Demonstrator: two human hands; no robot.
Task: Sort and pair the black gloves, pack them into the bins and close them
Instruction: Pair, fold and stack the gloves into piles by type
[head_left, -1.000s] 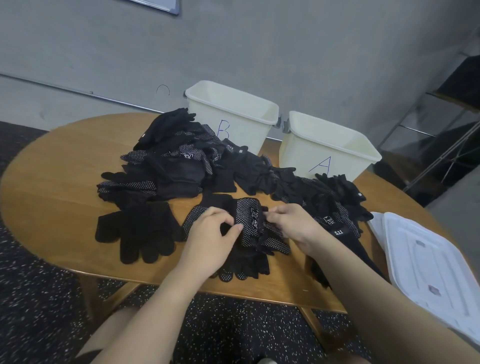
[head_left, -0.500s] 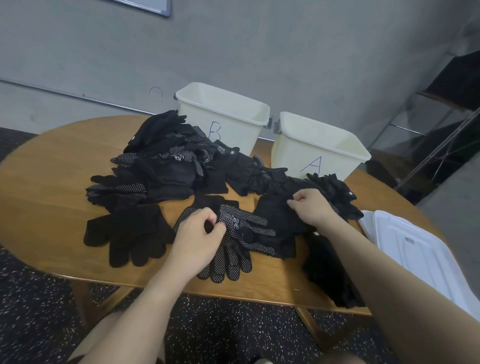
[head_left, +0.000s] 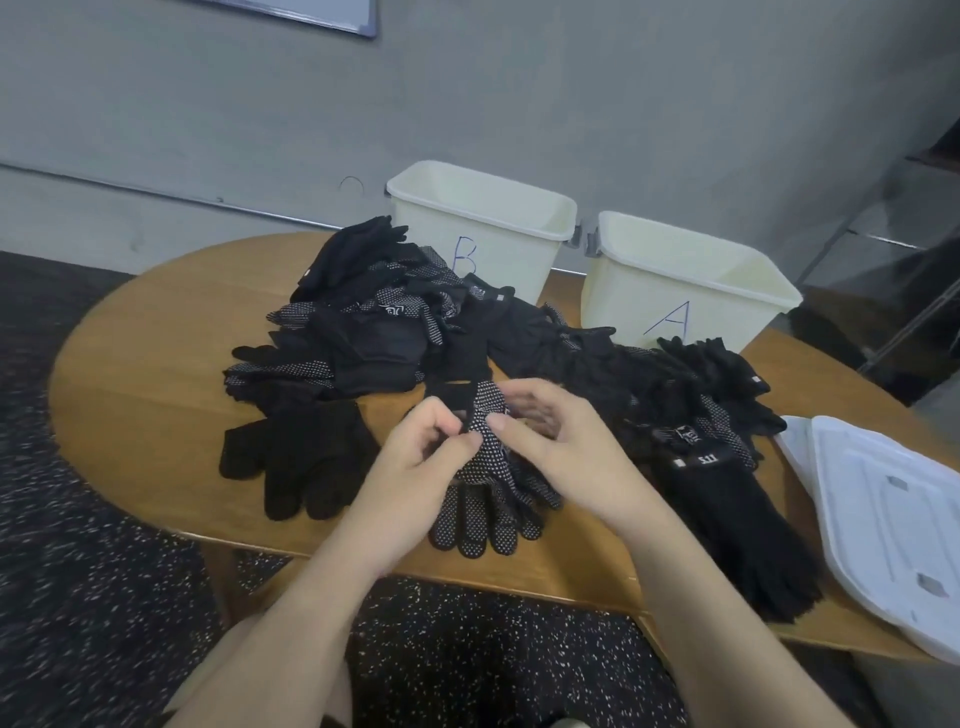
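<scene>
A pile of black gloves covers the middle of the round wooden table. Near the front edge lies a white-dotted black glove, fingers toward me. My left hand pinches its cuff from the left, and my right hand holds the same cuff from the right, fingers curled over it. A plain black glove lies flat to the left. Another long black glove stretches to the right. Two cream bins stand at the back: bin B and bin A, both open.
Two white lids are stacked at the table's right edge. A grey wall runs behind the bins. Dark speckled floor lies under and around the table. Metal shelving stands at the far right.
My right hand has left the gloves on the right and come back to the dotted glove's cuff. Both hands now hold the cuff, raised a little off the table.
</scene>
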